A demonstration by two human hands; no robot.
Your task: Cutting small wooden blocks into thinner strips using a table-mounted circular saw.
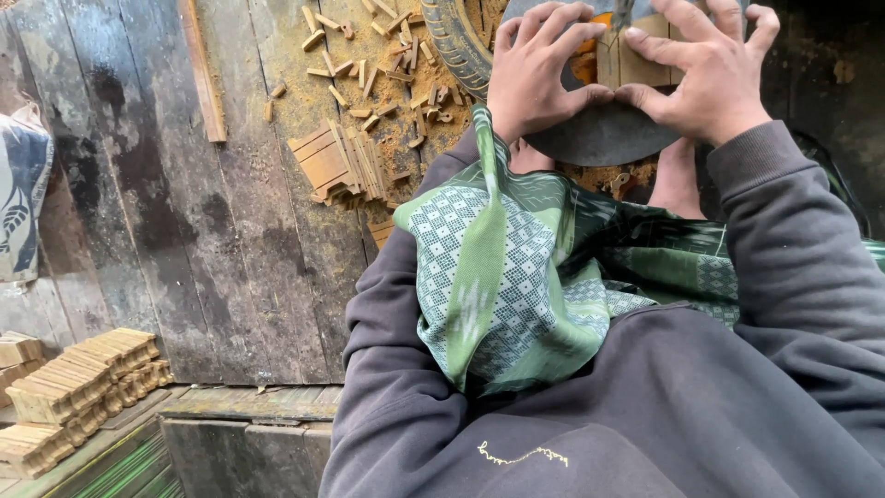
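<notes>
Wood piece point(636, 57) sits top centre on a dark round plate point(599, 138), upright blade point(622, 14) at its top edge. Left hand point(539, 74) and right hand point(701, 78) both press on it, fingers spread, thumbs meeting on the plate; no closed grip. Tyre point(456, 41) just left of the left hand. Green cloth point(516, 277) over the lap below. Cut sticks point(369, 65) in sawdust on the plank floor point(184, 231), stacked blocks point(74, 387) bottom left
</notes>
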